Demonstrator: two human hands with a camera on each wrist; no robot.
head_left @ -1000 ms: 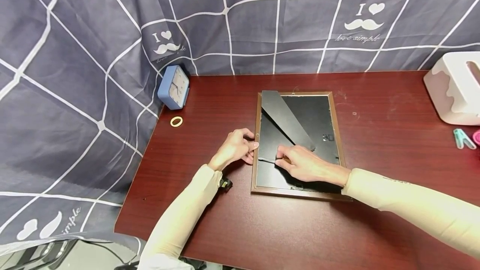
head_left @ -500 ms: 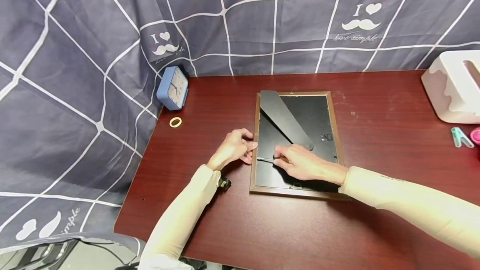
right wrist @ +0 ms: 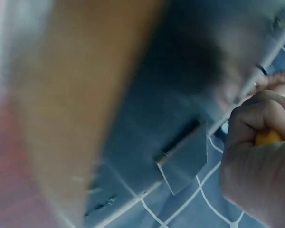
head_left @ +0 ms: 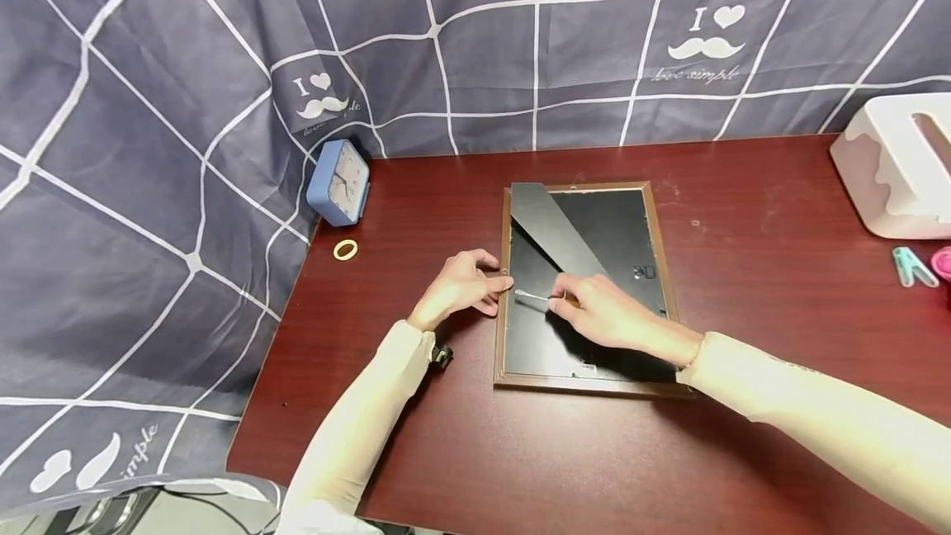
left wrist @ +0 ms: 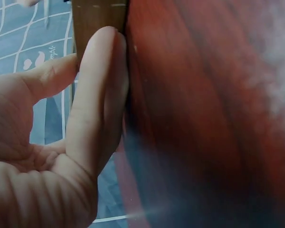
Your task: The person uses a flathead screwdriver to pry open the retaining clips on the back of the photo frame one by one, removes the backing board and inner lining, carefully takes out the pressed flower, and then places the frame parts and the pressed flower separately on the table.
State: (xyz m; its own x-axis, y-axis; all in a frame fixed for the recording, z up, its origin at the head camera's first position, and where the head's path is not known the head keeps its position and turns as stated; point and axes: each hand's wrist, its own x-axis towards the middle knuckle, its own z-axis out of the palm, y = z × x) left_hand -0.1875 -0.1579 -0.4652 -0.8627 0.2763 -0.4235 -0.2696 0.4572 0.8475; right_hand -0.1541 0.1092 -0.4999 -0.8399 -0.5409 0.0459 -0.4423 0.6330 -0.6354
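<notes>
Picture frame lies face down near the middle of the dark red table, its black backing board up and its brown wooden border showing all round. A black easel stand runs slantwise across the backing from the far left corner toward the centre. Behind the table hangs a grey cloth with white grid lines and moustache prints. At the far right edge of the table stands a white box, with small green and pink clips just in front of it.

The left hand rests on the table against the frame's left border, fingers loosely extended and fingertips pressed to the wood, as the left wrist view shows. The right hand lies over the backing with its fingers curled round a thin screwdriver; an orange handle shows inside the fist in the right wrist view, and the metal shaft points left toward the border near the left hand.

A small blue clock leans against the cloth at the table's far left corner. Just in front of it lies a small pale ring.
</notes>
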